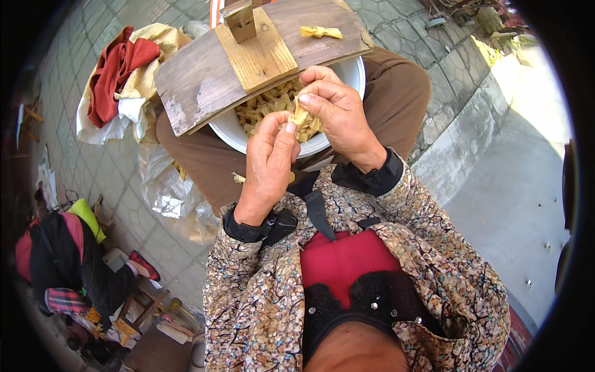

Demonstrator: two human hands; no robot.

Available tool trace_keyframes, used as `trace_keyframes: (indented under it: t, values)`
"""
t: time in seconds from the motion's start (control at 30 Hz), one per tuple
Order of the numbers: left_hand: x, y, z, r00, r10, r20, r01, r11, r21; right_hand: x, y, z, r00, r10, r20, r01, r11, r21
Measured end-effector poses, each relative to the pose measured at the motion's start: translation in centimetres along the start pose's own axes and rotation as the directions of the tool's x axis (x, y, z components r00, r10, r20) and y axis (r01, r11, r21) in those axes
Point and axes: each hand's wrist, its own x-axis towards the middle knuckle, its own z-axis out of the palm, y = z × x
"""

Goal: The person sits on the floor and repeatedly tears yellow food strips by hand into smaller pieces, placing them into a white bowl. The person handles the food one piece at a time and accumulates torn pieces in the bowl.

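Between my fingertips, above a white bucket (360, 76), is a pale yellow strip (300, 114), folded or knotted. My left hand (269, 162) pinches its lower left end with thumb and forefinger. My right hand (341, 114) grips the upper end, thumb against bent fingers. Many short yellow pieces (262, 104) lie in the bucket under my hands. Across the bucket's far side rests a dark wooden board (195, 88) with a lighter plank (258, 56) and an upright wood block (239, 23) on it. One knotted yellow strip (320, 32) lies on the board's right part.
Left of my knees are a red cloth (111, 79) on a paper sack (160, 39) and a clear plastic bag (165, 186). Another person (60, 251) is at the lower left, near a wooden stool (144, 302). A concrete kerb (460, 158) runs along the right.
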Motion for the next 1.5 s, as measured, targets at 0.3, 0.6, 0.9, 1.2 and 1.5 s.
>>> trace_keyframes:
  t: [0.3,0.6,0.9,1.2,1.5]
  values:
    - [-1.3,-0.1,-2.2,0.794,0.585,0.168,-0.375,0.253,0.892,0.9,-1.9,-2.2,0.95,0.121,0.287,-0.101,0.991,-0.083]
    - [0.0,0.6,-2.7,0.758,0.595,0.267,-0.496,0.26,0.828,0.4,-3.5,-3.0,0.83,0.138,0.541,0.241,0.786,-0.57]
    - [-0.7,0.9,-2.8,0.695,0.65,0.307,-0.482,0.104,0.87,0.9,-4.0,-2.6,0.901,-0.145,0.408,0.364,0.764,-0.533]
    - [1.0,1.7,-3.2,0.94,0.333,0.076,-0.323,0.79,0.521,3.1,-5.1,-2.2,0.781,0.114,0.615,0.242,0.852,-0.465]
    - [7.7,2.7,-5.8,0.953,0.296,-0.058,-0.249,0.881,0.402,7.6,-1.8,-0.7,0.97,-0.003,0.241,0.129,0.852,-0.508]
